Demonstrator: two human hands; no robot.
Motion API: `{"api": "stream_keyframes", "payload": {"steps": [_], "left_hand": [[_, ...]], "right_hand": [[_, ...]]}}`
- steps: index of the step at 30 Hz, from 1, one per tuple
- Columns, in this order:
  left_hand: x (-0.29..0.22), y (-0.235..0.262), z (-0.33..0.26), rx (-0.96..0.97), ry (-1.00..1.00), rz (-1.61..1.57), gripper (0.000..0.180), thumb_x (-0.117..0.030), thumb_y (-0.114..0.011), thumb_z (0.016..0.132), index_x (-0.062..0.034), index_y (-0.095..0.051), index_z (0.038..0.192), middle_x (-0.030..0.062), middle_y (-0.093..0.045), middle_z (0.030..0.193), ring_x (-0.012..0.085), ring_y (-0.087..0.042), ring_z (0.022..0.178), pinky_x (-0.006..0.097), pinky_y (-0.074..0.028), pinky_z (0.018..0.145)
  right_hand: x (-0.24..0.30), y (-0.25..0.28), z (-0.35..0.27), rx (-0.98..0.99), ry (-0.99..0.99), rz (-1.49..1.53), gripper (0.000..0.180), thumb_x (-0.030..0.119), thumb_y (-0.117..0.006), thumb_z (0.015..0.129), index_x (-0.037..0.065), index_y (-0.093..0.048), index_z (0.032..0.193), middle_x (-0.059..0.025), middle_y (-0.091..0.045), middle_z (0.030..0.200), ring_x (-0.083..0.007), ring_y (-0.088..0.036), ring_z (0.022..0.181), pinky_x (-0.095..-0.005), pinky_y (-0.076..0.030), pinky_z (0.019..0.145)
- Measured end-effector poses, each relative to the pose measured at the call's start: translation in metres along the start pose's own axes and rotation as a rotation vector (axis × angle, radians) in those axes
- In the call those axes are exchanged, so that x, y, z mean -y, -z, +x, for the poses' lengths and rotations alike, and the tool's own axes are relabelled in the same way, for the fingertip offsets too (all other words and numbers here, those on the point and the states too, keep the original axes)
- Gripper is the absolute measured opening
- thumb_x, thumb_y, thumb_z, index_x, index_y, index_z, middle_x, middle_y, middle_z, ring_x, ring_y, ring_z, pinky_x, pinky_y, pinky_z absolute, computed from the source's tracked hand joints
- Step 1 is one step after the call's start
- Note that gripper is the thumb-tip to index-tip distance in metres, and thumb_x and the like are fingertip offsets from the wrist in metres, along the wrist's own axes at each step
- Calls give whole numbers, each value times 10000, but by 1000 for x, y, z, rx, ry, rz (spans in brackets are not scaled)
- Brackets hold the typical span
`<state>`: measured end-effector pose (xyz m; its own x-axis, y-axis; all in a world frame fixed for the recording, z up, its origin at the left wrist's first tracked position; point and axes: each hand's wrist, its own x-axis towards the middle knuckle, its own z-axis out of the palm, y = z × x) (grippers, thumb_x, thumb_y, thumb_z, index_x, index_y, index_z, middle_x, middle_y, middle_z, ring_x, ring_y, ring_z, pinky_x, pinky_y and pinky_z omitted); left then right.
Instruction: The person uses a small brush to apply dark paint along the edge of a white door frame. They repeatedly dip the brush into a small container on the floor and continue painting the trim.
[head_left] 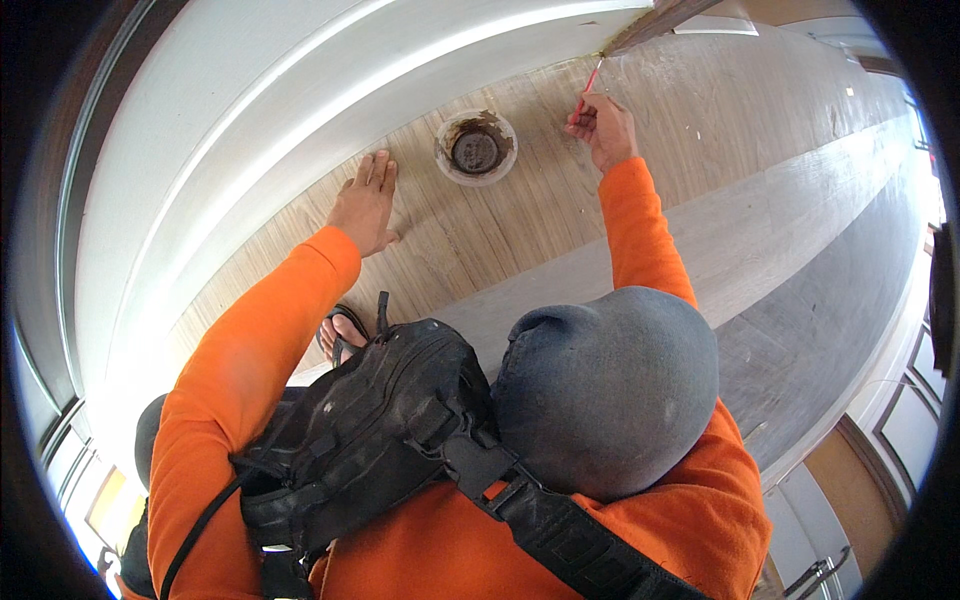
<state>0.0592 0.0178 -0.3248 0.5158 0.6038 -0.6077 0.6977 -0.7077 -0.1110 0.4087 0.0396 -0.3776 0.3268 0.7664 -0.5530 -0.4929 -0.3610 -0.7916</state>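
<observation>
Where wall meets floor, right hand (602, 125) fingers pinch red tool (588, 88), tip indistinct; left hand (365, 203) flat, fingers spread.

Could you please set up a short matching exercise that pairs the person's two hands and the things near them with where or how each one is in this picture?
Things:
1. left hand
2. right hand
3. round white bowl of dark brown paste
4. thin red-handled tool

Places or states:
A. stands on the pale wood-grain floor between the two hands
B. lies flat, fingers spread, on the floor
C. tip points toward the corner where floor meets the white wall
D. closed around a thin handle

Pairs: 1-B, 2-D, 3-A, 4-C
</observation>
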Motion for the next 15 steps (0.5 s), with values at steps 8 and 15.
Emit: {"api": "stream_keyframes", "payload": {"steps": [8, 15], "left_hand": [[-2, 3, 1, 27, 5, 19, 1036, -484, -696, 708, 79, -157, 1390, 222, -157, 1473, 344, -193, 1356, 394, -361, 1031], [-2, 5, -1, 28, 8, 15, 1033, -478, -698, 710, 79, -157, 1390, 225, -154, 1472, 342, -191, 1357, 388, -355, 1036]], "right_hand": [[-1, 3, 2, 21, 21, 15, 130, 125, -574, 816, 17, -502, 807, -73, -518, 685, -183, -562, 563, -312, -518, 489], [-1, 4, -1, 23, 23, 17, 122, 128, -566, 826, 19, -512, 838, -58, -505, 695, -178, -563, 575, -317, -522, 515]]}}
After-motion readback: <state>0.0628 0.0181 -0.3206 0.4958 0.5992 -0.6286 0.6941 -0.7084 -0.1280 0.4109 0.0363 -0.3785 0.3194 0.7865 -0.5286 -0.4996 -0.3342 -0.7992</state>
